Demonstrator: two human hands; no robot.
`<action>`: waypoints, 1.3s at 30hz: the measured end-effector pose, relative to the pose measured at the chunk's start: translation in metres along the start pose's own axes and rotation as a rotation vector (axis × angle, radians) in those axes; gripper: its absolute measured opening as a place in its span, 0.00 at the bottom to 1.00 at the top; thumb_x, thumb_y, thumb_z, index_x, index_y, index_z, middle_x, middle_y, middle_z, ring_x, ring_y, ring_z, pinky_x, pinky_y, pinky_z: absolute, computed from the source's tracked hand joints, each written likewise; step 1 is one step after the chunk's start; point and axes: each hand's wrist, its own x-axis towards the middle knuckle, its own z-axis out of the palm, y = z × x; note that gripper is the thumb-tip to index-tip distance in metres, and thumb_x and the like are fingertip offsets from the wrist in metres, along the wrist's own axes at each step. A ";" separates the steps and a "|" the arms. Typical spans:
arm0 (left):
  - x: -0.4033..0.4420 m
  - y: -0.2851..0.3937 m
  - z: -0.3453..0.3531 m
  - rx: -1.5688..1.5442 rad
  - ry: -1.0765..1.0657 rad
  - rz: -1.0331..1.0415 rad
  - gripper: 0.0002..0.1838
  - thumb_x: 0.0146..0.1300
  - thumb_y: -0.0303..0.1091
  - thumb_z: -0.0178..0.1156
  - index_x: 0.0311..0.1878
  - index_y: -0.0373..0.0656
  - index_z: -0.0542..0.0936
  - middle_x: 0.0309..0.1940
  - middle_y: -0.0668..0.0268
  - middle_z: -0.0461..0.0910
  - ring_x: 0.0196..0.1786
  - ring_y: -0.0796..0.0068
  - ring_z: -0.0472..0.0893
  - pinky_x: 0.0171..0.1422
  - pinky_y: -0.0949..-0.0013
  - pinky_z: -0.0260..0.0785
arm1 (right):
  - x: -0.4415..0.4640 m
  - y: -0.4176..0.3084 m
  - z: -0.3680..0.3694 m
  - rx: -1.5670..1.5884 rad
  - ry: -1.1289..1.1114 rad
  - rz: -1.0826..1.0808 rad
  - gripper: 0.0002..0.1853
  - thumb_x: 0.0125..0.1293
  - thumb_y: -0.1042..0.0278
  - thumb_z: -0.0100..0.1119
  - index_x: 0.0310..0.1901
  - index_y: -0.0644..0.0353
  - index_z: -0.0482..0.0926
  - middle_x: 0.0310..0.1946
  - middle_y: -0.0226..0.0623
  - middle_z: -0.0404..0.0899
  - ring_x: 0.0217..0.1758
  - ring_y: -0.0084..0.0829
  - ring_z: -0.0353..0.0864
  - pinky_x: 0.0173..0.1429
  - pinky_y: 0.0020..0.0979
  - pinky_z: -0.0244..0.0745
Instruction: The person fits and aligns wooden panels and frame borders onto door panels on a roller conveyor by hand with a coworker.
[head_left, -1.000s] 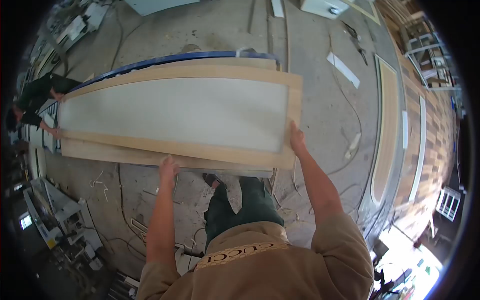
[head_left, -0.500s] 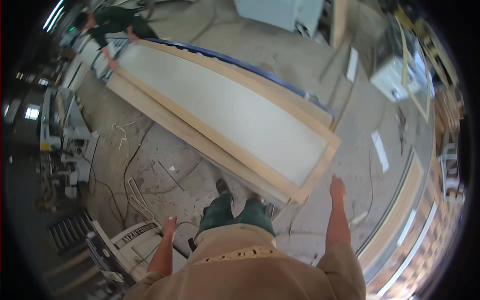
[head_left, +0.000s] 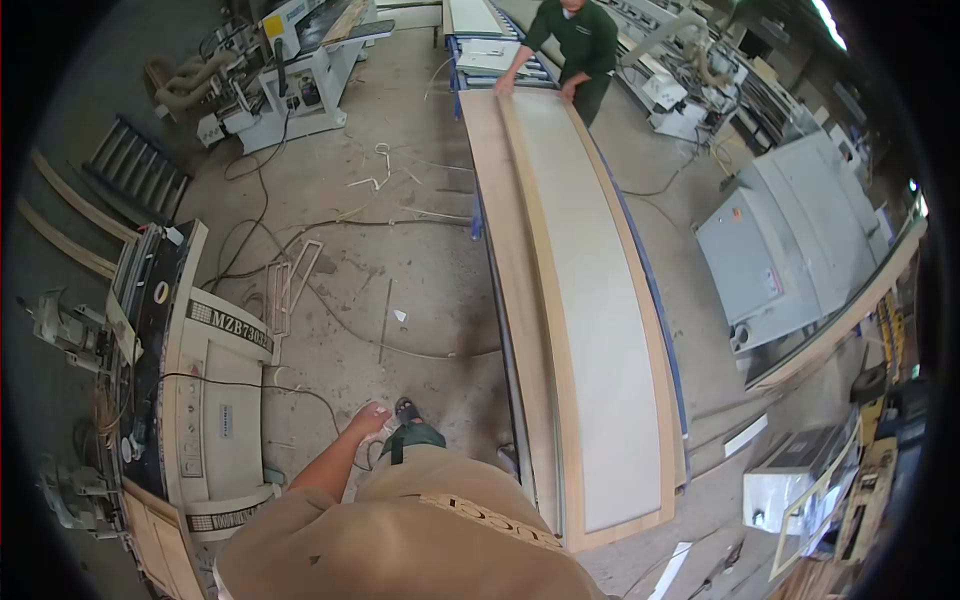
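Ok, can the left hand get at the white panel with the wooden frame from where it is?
Probably not without a turn or a step: the left hand hangs on the far side of the legs from the panel, and the lower board sticks out in between.

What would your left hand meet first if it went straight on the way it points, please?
The left hand would likely meet the long edge of the lower wooden board, though depth is unclear.
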 end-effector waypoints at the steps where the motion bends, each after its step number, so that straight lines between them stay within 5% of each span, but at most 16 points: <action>1: 0.009 0.001 -0.012 -0.004 0.035 0.026 0.34 0.64 0.55 0.60 0.61 0.35 0.76 0.58 0.43 0.78 0.63 0.49 0.77 0.65 0.55 0.70 | 0.006 -0.016 0.011 -0.104 -0.010 -0.054 0.14 0.74 0.58 0.51 0.46 0.61 0.79 0.27 0.36 0.80 0.23 0.28 0.78 0.23 0.31 0.71; 4: 0.108 -0.088 -0.027 0.029 0.177 0.073 0.33 0.63 0.57 0.60 0.59 0.35 0.77 0.54 0.42 0.80 0.58 0.44 0.79 0.62 0.53 0.72 | 0.056 -0.054 0.027 -0.524 -0.062 -0.395 0.14 0.74 0.58 0.51 0.45 0.60 0.78 0.29 0.38 0.81 0.25 0.29 0.79 0.24 0.32 0.72; 6: 0.092 -0.068 -0.076 0.109 0.078 -0.047 0.35 0.62 0.58 0.59 0.58 0.34 0.78 0.56 0.42 0.79 0.59 0.42 0.79 0.63 0.52 0.72 | 0.087 -0.102 0.035 -0.665 -0.087 -0.593 0.14 0.73 0.58 0.52 0.45 0.60 0.78 0.31 0.38 0.81 0.26 0.30 0.80 0.25 0.32 0.73; 10: 0.115 -0.081 -0.149 0.174 0.196 -0.145 0.29 0.62 0.55 0.61 0.54 0.37 0.81 0.44 0.50 0.84 0.48 0.53 0.83 0.50 0.56 0.76 | 0.095 -0.245 0.086 0.166 0.066 -0.237 0.13 0.70 0.59 0.58 0.46 0.60 0.78 0.31 0.37 0.82 0.26 0.30 0.80 0.24 0.29 0.72; 12: 0.154 -0.084 -0.179 0.036 0.249 -0.136 0.27 0.64 0.53 0.62 0.54 0.39 0.81 0.39 0.55 0.85 0.42 0.59 0.84 0.44 0.58 0.78 | 0.082 -0.319 0.122 0.154 0.117 -0.098 0.14 0.68 0.59 0.60 0.46 0.60 0.77 0.31 0.37 0.82 0.25 0.30 0.79 0.23 0.27 0.70; 14: 0.176 -0.099 -0.195 -0.250 0.294 -0.076 0.24 0.65 0.50 0.62 0.53 0.39 0.81 0.38 0.57 0.85 0.42 0.63 0.84 0.42 0.59 0.77 | 0.058 -0.375 0.160 0.079 0.000 -0.203 0.14 0.68 0.58 0.60 0.47 0.61 0.78 0.30 0.38 0.82 0.25 0.29 0.80 0.23 0.26 0.69; 20: 0.155 -0.055 -0.234 -0.618 0.330 -0.160 0.15 0.63 0.44 0.63 0.42 0.41 0.85 0.27 0.62 0.82 0.25 0.69 0.79 0.27 0.61 0.71 | 0.116 -0.445 0.239 -0.223 -0.076 -0.054 0.15 0.69 0.57 0.60 0.45 0.62 0.80 0.30 0.40 0.83 0.27 0.30 0.83 0.24 0.27 0.71; 26: 0.203 -0.076 -0.245 -0.355 0.237 -0.199 0.17 0.63 0.45 0.64 0.35 0.38 0.83 0.22 0.63 0.79 0.23 0.70 0.77 0.25 0.65 0.68 | 0.224 -0.518 0.327 -0.311 -0.226 0.146 0.09 0.69 0.61 0.59 0.38 0.58 0.82 0.28 0.37 0.82 0.24 0.29 0.80 0.23 0.28 0.71; 29: 0.218 -0.067 -0.261 -0.116 0.289 -0.024 0.16 0.65 0.44 0.62 0.35 0.38 0.81 0.21 0.62 0.78 0.24 0.66 0.78 0.25 0.64 0.70 | 0.256 -0.615 0.370 -0.683 -0.277 -0.122 0.10 0.69 0.62 0.58 0.36 0.58 0.81 0.27 0.35 0.82 0.27 0.32 0.83 0.27 0.35 0.74; 32: 0.261 -0.035 -0.301 0.238 0.302 0.051 0.13 0.68 0.42 0.59 0.42 0.41 0.79 0.25 0.63 0.78 0.25 0.66 0.78 0.25 0.65 0.70 | 0.383 -0.666 0.393 -1.227 -0.240 -0.983 0.15 0.69 0.55 0.56 0.36 0.58 0.81 0.28 0.41 0.83 0.31 0.39 0.84 0.36 0.43 0.77; 33: 0.280 -0.020 -0.316 0.531 0.371 0.145 0.11 0.69 0.41 0.58 0.44 0.42 0.79 0.27 0.64 0.78 0.25 0.67 0.78 0.25 0.66 0.70 | 0.429 -0.712 0.402 -1.476 -0.473 -1.143 0.16 0.69 0.52 0.55 0.36 0.57 0.81 0.28 0.44 0.82 0.31 0.38 0.83 0.38 0.44 0.77; 34: 0.297 0.009 -0.338 0.888 0.502 0.219 0.10 0.71 0.40 0.56 0.46 0.44 0.78 0.28 0.65 0.78 0.26 0.69 0.78 0.26 0.67 0.70 | 0.434 -0.770 0.424 -1.056 -0.406 -0.513 0.16 0.69 0.54 0.57 0.34 0.59 0.78 0.24 0.39 0.80 0.27 0.36 0.81 0.34 0.43 0.76; 36: 0.348 0.020 -0.360 0.743 0.778 0.383 0.10 0.71 0.42 0.56 0.45 0.46 0.78 0.32 0.66 0.80 0.30 0.71 0.79 0.32 0.67 0.72 | 0.489 -0.858 0.451 -0.684 -0.362 -0.535 0.12 0.70 0.60 0.57 0.36 0.62 0.77 0.22 0.34 0.77 0.23 0.28 0.78 0.24 0.32 0.72; 37: 0.361 0.061 -0.383 -0.089 0.498 0.069 0.12 0.69 0.42 0.57 0.47 0.44 0.77 0.34 0.64 0.81 0.32 0.68 0.81 0.34 0.64 0.73 | 0.475 -0.923 0.471 -0.585 -0.323 -0.464 0.12 0.70 0.61 0.57 0.37 0.63 0.78 0.23 0.34 0.78 0.23 0.27 0.78 0.25 0.30 0.72; 38: 0.369 0.119 -0.412 -0.895 0.553 -0.327 0.15 0.68 0.42 0.57 0.49 0.43 0.77 0.36 0.62 0.82 0.34 0.64 0.83 0.36 0.62 0.75 | 0.444 -0.993 0.494 -0.477 -0.278 -0.397 0.12 0.70 0.61 0.57 0.38 0.64 0.79 0.23 0.34 0.78 0.23 0.26 0.78 0.25 0.28 0.72; 39: 0.385 0.142 -0.430 -0.902 0.554 -0.327 0.14 0.69 0.43 0.57 0.49 0.43 0.77 0.35 0.63 0.81 0.33 0.66 0.82 0.36 0.63 0.74 | 0.436 -1.043 0.515 -0.407 -0.270 -0.444 0.13 0.70 0.61 0.57 0.39 0.64 0.79 0.24 0.34 0.79 0.24 0.24 0.77 0.26 0.27 0.72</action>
